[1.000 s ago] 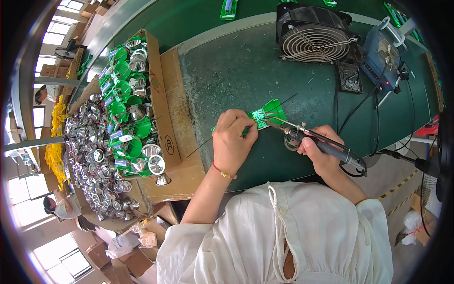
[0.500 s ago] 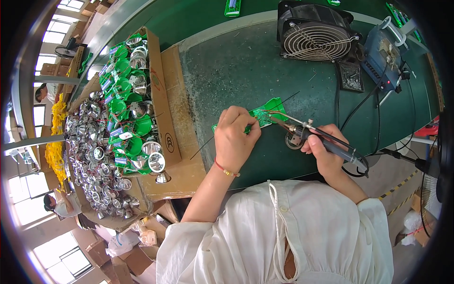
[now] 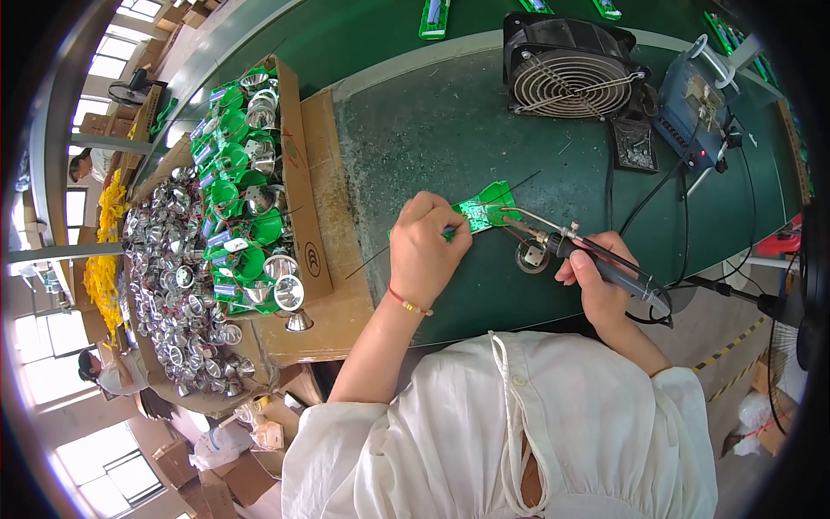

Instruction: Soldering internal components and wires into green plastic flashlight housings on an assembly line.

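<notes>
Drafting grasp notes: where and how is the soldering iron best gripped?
Best, I'd judge, by its grey handle, coming from the person's near right, as the right hand does. The handle is long and slants that way, while the metal front end, likely hot, points toward the green piece.

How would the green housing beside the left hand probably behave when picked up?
The green housing probably feels light, since it looks thin-walled. It seems stiff, holding its flared shape. The exposed circuit board may make it fragile.
</notes>
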Motion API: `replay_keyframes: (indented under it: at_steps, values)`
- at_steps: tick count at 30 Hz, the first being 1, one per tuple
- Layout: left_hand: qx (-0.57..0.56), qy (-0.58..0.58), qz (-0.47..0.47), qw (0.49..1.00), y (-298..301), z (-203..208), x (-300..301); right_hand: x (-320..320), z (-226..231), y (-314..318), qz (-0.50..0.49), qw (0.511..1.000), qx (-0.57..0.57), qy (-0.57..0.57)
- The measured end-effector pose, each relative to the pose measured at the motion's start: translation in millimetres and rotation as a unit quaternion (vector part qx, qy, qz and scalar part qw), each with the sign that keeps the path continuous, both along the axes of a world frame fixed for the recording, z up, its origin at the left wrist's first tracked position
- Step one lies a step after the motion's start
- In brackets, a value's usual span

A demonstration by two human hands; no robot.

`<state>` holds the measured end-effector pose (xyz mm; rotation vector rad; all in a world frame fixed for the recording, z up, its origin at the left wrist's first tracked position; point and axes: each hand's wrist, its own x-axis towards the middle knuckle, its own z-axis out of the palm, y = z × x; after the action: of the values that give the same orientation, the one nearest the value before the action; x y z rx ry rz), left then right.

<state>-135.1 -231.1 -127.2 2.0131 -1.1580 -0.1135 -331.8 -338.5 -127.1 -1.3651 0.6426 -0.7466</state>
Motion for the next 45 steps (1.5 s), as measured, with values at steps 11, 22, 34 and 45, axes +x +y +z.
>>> replay_keyframes:
  at_steps: [11, 22, 34, 45]
  values:
    - [-0.051, -0.063, 0.024, 0.996, 71.8, -1.5, -18.1, -9.4, 0.8, -7.3, -0.012, 1.0, 0.017, -0.02]
    - [-0.063, -0.144, -0.035, 0.987, 29.8, 12.7, 3.1, 2.8, 2.6, -1.6, 0.011, 1.0, 0.015, -0.002]
    - [-0.045, -0.138, -0.05, 0.988, 16.9, -9.9, -1.7, 8.2, 2.3, -3.3, 0.032, 0.999, 0.005, 0.03]
    - [-0.056, -0.13, -0.055, 0.988, 18.1, -12.9, -2.2, 8.4, 1.2, -2.5, 0.04, 0.998, 0.006, 0.041]
